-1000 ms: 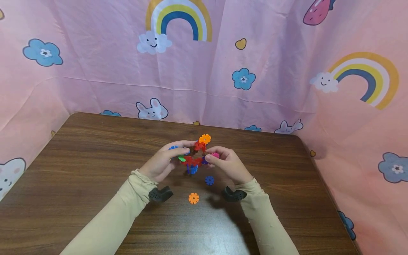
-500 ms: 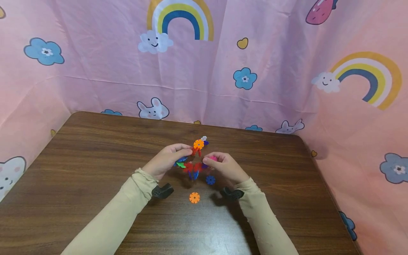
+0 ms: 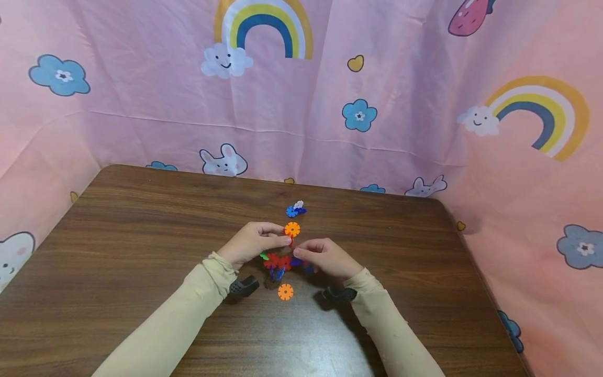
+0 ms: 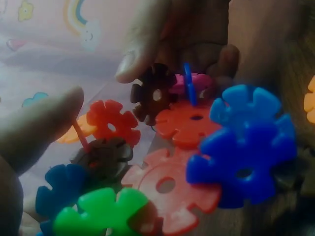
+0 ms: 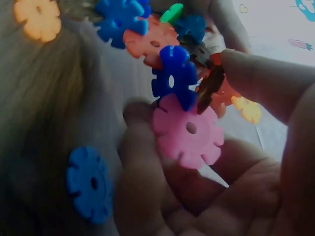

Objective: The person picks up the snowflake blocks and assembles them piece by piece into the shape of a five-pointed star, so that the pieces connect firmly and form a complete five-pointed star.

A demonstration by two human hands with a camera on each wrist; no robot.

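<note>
Both hands hold one build of interlocking plastic discs, with red discs [image 3: 278, 262] in its middle. My left hand [image 3: 256, 242] grips the left side, near a green disc [image 4: 101, 211] and a teal-blue disc [image 4: 61, 189]. On the right side, my right hand [image 3: 330, 257] has its thumb against a dark brown-red disc [image 5: 211, 88] and its fingers by a pink disc [image 5: 189, 130]. An orange disc [image 3: 292, 229] stands out at the far end. Dark blue [image 4: 243, 164] and lighter blue discs [image 4: 246, 105] also belong to the build.
A loose orange disc [image 3: 285, 292] lies on the brown wooden table [image 3: 141, 251] before the hands. A loose blue disc [image 5: 90, 184] lies beneath the right hand. Beyond the build lies a small cluster of blue and white discs [image 3: 292, 211]. A patterned pink curtain [image 3: 301, 94] surrounds the table.
Both hands have brought the build lower and nearer the body, tilting it as they go. The blue and white cluster behind it has come into sight, while the right hand now partly covers the loose blue disc.
</note>
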